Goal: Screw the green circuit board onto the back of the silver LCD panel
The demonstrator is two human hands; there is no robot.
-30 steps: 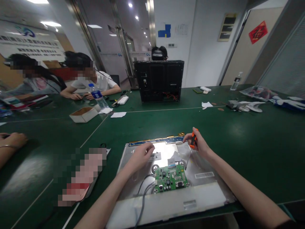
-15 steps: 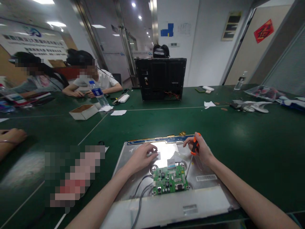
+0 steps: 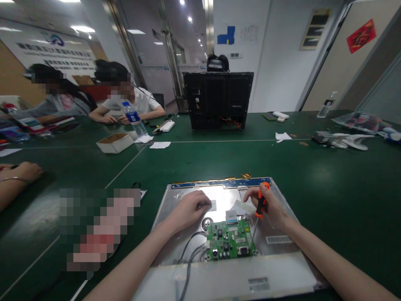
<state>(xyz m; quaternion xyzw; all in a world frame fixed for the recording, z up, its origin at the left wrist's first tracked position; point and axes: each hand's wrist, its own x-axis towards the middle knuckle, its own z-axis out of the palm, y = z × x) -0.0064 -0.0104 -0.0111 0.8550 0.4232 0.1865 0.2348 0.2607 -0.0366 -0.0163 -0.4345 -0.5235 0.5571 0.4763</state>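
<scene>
The green board (image 3: 231, 240) lies on the big flat metal panel (image 3: 223, 194). The right hand (image 3: 272, 207), just past the board's right side, has its fingers wrapped around the orange and black screwdriver (image 3: 262, 201). The thin metal end points down to the board's right edge. The left hand (image 3: 191, 208) is past the board's left side, fingers loosely curled; I can't tell if they pinch something small.

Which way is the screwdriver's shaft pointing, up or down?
Down: the right hand grips the screwdriver's handle, and the shaft slants toward the green circuit board.
</scene>
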